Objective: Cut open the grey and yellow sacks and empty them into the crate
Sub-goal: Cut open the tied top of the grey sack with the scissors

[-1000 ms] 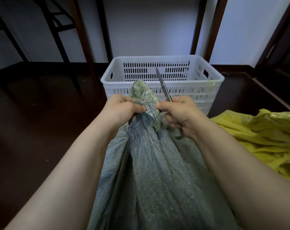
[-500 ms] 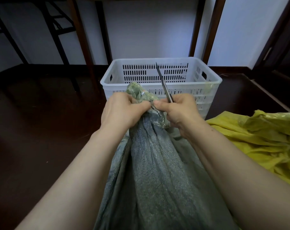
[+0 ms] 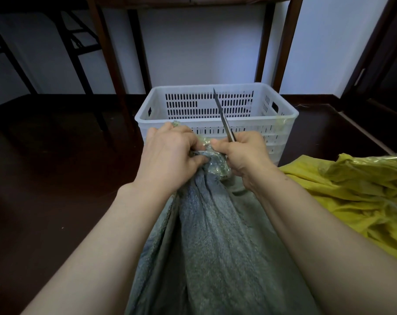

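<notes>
Nearest to us, the grey sack runs from the bottom edge of the view up between our two bare forearms, its woven cloth drawn into long folds that narrow toward 12 o'clock. At the top the folds are bunched into a tight neck, where a crinkled clear plastic liner with a greenish tint shows. Our left hand grips this neck from the 9 o'clock side, fingers curled round the gathered cloth and thumb pressed against it. Our right hand meets it from the 3 o'clock side, fist closed round a knife whose handle is hidden in the palm. The thin blade rises out of the fist toward 12 o'clock, leaning slightly to 11. We cannot tell whether the edge touches the sack.

At 3 o'clock of the grey sack, the yellow sack lies crumpled on the dark floor, just beside our right forearm.

Beyond our hands, at 12 o'clock, the white slotted crate stands upright on the floor. Behind it, dark wooden furniture legs stand in front of a pale wall.
</notes>
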Demonstrator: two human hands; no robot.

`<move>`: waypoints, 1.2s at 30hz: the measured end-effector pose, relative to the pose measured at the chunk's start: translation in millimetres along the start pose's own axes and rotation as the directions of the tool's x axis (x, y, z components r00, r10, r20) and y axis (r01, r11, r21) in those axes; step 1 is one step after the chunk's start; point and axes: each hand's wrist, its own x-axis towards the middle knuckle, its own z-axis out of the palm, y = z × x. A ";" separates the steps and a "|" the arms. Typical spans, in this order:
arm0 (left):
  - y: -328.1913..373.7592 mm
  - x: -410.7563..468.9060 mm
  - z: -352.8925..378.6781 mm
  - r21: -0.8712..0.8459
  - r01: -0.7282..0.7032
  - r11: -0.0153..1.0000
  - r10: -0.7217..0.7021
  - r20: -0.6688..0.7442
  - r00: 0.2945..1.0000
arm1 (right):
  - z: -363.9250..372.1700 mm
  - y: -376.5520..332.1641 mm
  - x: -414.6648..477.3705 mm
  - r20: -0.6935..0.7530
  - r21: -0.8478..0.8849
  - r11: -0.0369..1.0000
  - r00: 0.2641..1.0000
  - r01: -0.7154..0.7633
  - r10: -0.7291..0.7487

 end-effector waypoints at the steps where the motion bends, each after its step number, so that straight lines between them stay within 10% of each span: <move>1: -1.3 1.4 -1.0 -0.027 0.001 1.000 0.001 0.053 0.999 | 0.6 1.1 0.6 -0.003 -0.018 1.000 1.000 -0.002 0.002; 5: -10.0 -0.4 -3.4 -0.230 0.098 0.968 -0.028 0.289 0.957 | -0.1 4.8 -3.9 0.063 -0.079 0.994 0.994 -0.080 0.085; 12: -22.5 -4.3 5.9 -0.127 0.260 0.957 -0.217 0.282 0.935 | -14.3 -4.1 0.6 0.258 0.159 0.925 0.919 -0.344 0.298; 23: -24.5 -6.8 9.2 -0.281 0.427 0.859 -0.335 0.322 0.885 | -20.6 12.4 6.5 0.293 0.339 0.887 0.932 -0.312 0.216; 36: -17.0 -7.1 18.0 -0.422 0.356 0.834 -0.251 0.285 0.925 | -20.9 8.7 2.6 0.123 0.068 0.963 0.960 -0.260 0.251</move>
